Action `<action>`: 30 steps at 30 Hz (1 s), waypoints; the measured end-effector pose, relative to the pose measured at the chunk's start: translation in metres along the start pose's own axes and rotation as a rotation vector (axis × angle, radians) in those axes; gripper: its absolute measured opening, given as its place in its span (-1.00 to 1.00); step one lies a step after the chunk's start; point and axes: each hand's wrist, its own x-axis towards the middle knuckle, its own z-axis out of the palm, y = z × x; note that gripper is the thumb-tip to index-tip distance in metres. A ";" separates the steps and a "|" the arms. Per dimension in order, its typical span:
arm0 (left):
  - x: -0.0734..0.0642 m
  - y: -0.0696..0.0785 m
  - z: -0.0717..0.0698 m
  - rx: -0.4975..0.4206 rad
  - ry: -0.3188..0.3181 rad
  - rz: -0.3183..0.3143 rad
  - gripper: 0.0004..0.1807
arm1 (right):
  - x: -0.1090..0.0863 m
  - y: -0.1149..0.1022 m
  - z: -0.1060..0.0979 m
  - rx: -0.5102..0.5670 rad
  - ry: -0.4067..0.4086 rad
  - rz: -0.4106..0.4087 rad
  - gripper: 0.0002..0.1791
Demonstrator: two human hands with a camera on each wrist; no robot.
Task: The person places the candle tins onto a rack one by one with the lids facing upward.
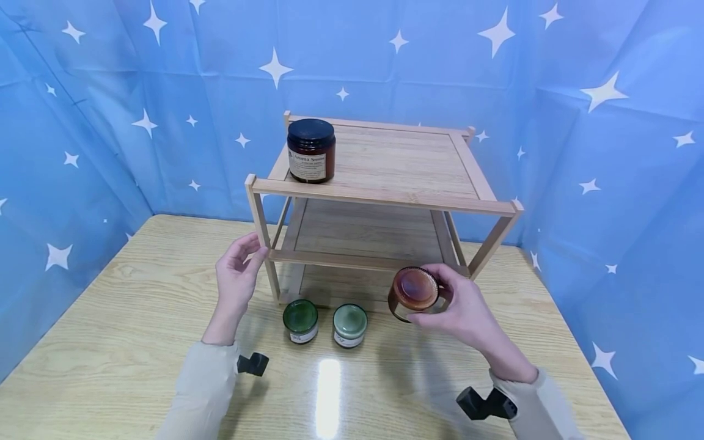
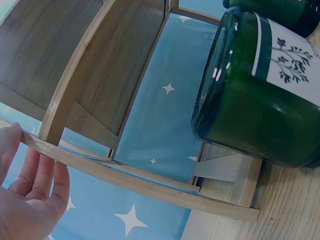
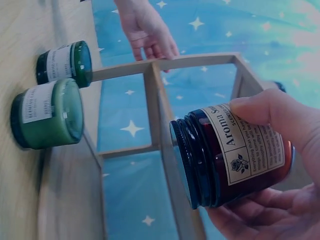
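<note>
My right hand (image 1: 461, 305) holds an amber candle jar (image 1: 415, 290) upside down in front of the wooden shelf rack (image 1: 385, 195), thumb on one side and fingers on the other. Its black lid (image 3: 185, 162) points towards the table in the right wrist view. At the rack's front left leg (image 2: 150, 182), my left hand (image 1: 238, 269) pinches the wood around middle-shelf height. A dark green jar (image 1: 300, 320) and a light green jar (image 1: 349, 325) rest on the table between my hands, glass bases up. The dark green one looms close in the left wrist view.
A larger amber jar (image 1: 311, 153) with a black lid stands upright at the left of the rack's top shelf. The rack has lower shelves (image 1: 368, 229) beneath. Blue star-patterned cloth (image 1: 352, 61) hangs behind and beside the wooden table (image 1: 137, 318).
</note>
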 end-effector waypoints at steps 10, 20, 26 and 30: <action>0.000 0.000 0.000 -0.010 -0.004 0.012 -0.75 | 0.012 -0.024 -0.011 0.024 0.009 -0.024 -0.32; 0.000 0.000 0.000 -0.005 -0.010 0.015 -0.75 | 0.018 -0.044 -0.016 0.035 0.014 -0.045 -0.31; 0.000 0.000 0.000 -0.007 -0.008 0.010 -0.75 | 0.021 -0.057 -0.021 0.035 0.020 -0.077 -0.29; 0.000 -0.001 0.000 -0.013 -0.007 0.008 -0.75 | 0.025 -0.066 -0.025 0.033 0.005 -0.069 -0.29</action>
